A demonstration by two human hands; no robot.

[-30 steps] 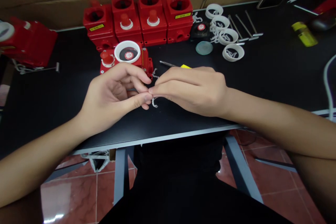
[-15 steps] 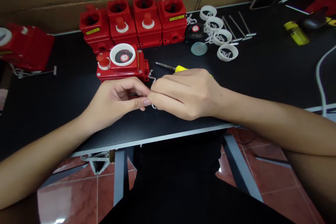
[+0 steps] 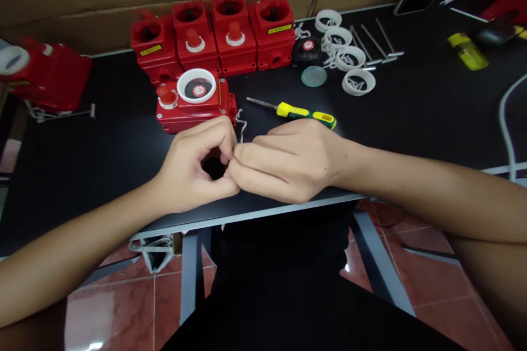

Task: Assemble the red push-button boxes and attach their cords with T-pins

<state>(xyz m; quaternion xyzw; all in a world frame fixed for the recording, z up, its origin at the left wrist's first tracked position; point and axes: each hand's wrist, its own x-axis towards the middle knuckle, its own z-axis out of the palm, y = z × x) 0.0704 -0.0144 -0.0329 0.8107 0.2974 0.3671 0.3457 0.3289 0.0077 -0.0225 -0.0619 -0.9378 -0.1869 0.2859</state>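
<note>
My left hand and my right hand meet fingertip to fingertip just above the near edge of the black table. Both are curled closed, pinching a thin white chain whose free end rises between them; the part in my fingers is hidden. Right behind my left hand lies a red call-point box with a white ring and a red button on top. A yellow-and-green screwdriver lies just beyond my right hand.
A row of several red boxes stands along the cardboard wall. White rings, a clear disc and metal rods lie at the back right. Another red unit sits far left, a yellow bottle far right.
Both hands drew closer to me and curled tighter around the chain. My right hand came off the screwdriver's handle, which now shows fully. The dangling chain end now points up instead of hanging below.
</note>
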